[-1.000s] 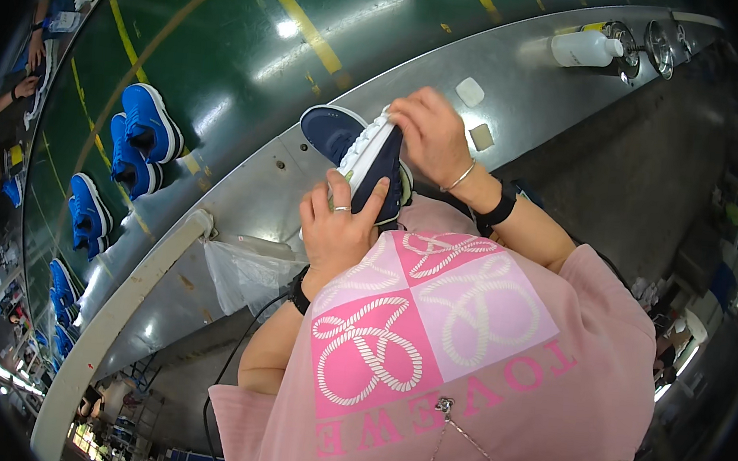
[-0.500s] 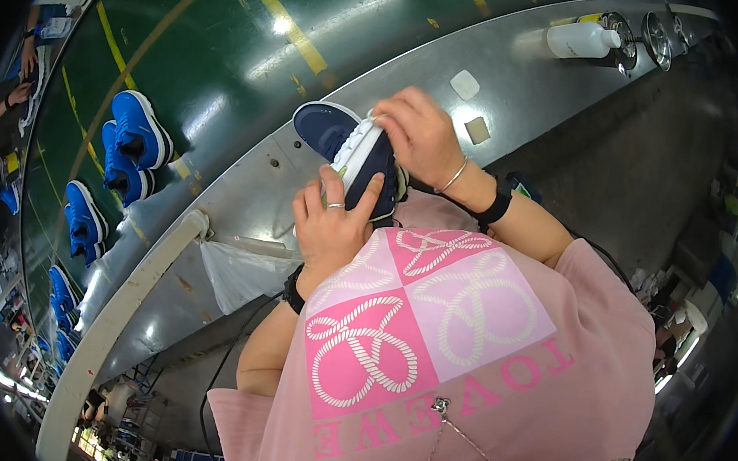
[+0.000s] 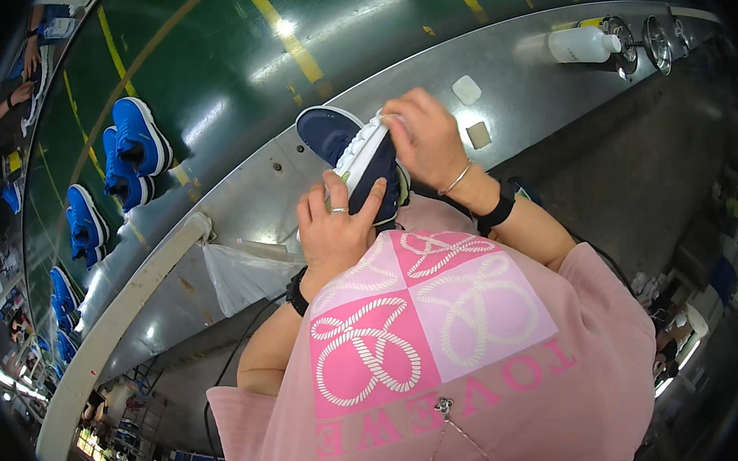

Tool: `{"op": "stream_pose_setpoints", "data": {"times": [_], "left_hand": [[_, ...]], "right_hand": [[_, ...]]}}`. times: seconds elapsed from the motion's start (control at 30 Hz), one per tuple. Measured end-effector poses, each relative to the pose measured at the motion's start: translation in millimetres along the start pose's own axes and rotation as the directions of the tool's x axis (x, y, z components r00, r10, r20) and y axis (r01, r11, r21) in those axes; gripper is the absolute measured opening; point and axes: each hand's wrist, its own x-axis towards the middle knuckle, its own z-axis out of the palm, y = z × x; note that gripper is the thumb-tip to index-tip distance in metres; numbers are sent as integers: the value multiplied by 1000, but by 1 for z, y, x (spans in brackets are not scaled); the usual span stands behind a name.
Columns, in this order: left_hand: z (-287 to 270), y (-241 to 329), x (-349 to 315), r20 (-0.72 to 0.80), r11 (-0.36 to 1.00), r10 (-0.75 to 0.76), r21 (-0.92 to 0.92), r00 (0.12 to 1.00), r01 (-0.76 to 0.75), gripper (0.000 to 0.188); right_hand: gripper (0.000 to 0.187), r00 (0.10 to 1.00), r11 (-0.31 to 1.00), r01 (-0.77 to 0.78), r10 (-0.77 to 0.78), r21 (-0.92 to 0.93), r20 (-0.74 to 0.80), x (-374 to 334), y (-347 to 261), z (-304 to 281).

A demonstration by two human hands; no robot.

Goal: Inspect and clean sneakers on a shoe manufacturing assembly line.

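A navy sneaker [image 3: 379, 177] with a thick white sole is tipped on its side between my hands, close to my shirt. My left hand [image 3: 335, 221] grips its near end, fingers spread over the sole and the upper. At the far end, my right hand [image 3: 420, 137] is closed with thumb and fingertips pinched at the sole's edge; whether a small thing sits in that pinch cannot be made out. Another navy shoe [image 3: 325, 132] lies just beyond on the metal ledge, partly hidden behind the held one.
Blue sneakers [image 3: 140, 139] stand in a row on the green belt [image 3: 183, 60] at left. On the metal ledge [image 3: 502, 81] are a white pad [image 3: 466, 90], a beige block [image 3: 478, 135] and a white bottle [image 3: 583, 44]. A plastic bag [image 3: 252, 278] hangs by a pale rail [image 3: 134, 299].
My right hand has shifted very slightly along the sole's far end. The left hand keeps its hold, and the whole view has drifted a little.
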Motion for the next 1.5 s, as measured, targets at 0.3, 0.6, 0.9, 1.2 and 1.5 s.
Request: {"op": "stream_pose_setpoints", "data": {"times": [0.3,0.6,0.9,1.2,1.5], "left_hand": [[4,1,4,-31,999,24,33,999,-23,56],[5,6,9,-19,999,17,43,1000,-16,59],[5,10,14,-14,999,20,29,1000,-20,61],[8,12,18,-13,999,22,39,1000,-22,62],[8,19,23,-6,999,13,36,1000,-13,61]], "right_hand": [[9,999,998,-46,45,-32,-26,4,2,-5],[10,999,1000,-22,21,-9,-34,6,10,-7],[8,1000,1000,-1,1,12,-12,5,13,-10],[7,999,999,36,-36,14,8,6,18,-15],[7,1000,1000,20,-20,11,-16,8,23,-19]]}}
